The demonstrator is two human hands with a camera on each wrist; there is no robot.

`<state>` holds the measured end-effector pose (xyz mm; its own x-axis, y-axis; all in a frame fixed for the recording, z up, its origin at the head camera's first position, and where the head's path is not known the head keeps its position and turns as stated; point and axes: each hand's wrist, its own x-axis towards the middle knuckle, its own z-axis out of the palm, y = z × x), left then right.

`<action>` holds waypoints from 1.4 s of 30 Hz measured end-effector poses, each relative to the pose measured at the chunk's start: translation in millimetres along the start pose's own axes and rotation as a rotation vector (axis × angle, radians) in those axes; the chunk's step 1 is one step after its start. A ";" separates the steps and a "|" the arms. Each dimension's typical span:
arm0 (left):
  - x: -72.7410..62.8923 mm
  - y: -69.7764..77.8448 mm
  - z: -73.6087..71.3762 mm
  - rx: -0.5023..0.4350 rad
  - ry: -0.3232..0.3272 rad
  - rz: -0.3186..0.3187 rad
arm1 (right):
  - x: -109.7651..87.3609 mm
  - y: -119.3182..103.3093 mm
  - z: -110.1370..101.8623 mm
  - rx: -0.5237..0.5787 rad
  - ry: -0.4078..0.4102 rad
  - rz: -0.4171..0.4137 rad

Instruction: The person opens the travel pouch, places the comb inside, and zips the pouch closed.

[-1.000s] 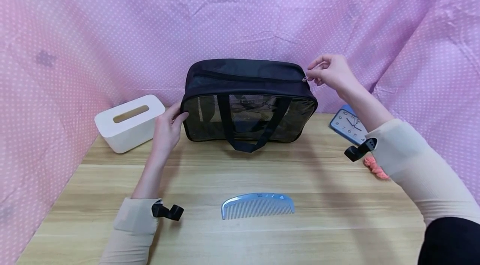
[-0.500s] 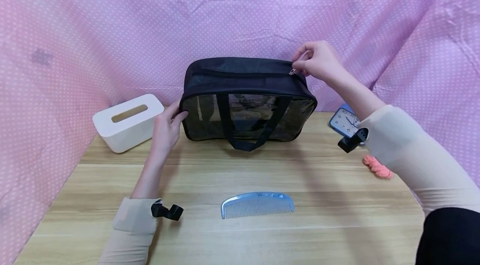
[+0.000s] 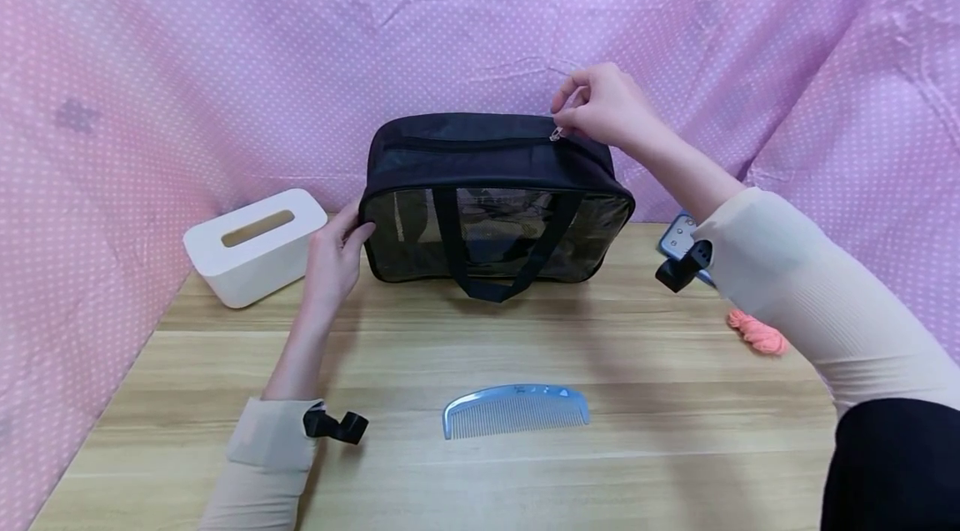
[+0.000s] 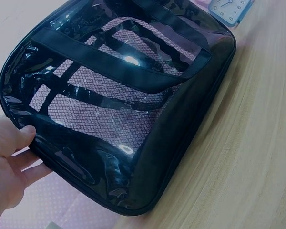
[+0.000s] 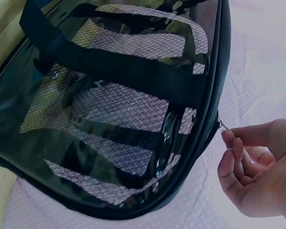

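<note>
A black toiletry bag [image 3: 495,168] with clear front panel and a drooping black strap handle stands upright on the table. At its left end my left hand [image 3: 333,256] grips the side, thumb on the front edge and fingers behind, as the left wrist view shows with the hand [image 4: 9,157] at the bag's piped edge. Along the top, my right hand [image 3: 609,107] pinches the metal zipper pull [image 3: 556,133] between thumb and index finger. The right wrist view shows that pull [image 5: 225,126] stretched out from the seam, the other fingers curled.
On the wooden table [image 3: 390,481], a blue comb [image 3: 516,399] lies in front of the bag. A white tissue box [image 3: 277,264] stands left. To the right are a blue clock [image 3: 677,237], partly covered by the sleeve, and a pink yarn bundle [image 3: 757,333]. Pink dotted cloth [image 3: 480,14] hangs behind.
My right hand has drawn the zipper pull leftward along the bag's top, from near the right end. The left hand has kept its grip in place.
</note>
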<state>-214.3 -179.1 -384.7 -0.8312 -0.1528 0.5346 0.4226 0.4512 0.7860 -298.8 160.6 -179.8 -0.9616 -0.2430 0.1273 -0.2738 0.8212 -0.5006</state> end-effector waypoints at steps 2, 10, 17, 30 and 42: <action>-0.2 0.2 0.5 -0.006 0.002 -0.002 | 1.9 -5.5 1.5 -0.007 0.001 -0.011; -0.2 1.6 1.1 -0.028 0.008 -0.004 | 7.5 -27.4 11.3 -0.041 -0.001 -0.050; -0.8 1.3 2.3 -0.035 0.005 -0.014 | 10.9 -46.7 21.0 -0.058 0.000 -0.081; 1.0 -1.9 3.6 -0.035 0.005 0.002 | 20.2 -78.5 37.0 -0.097 -0.007 -0.133; -0.4 -1.3 2.2 -0.025 -0.010 -0.024 | 30.4 -107.9 59.7 -0.147 0.007 -0.236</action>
<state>-215.3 -177.8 -386.6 -0.8444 -0.1545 0.5129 0.4116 0.4258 0.8058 -297.5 33.8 -173.1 -0.8711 -0.4330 0.2317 -0.4889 0.8086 -0.3273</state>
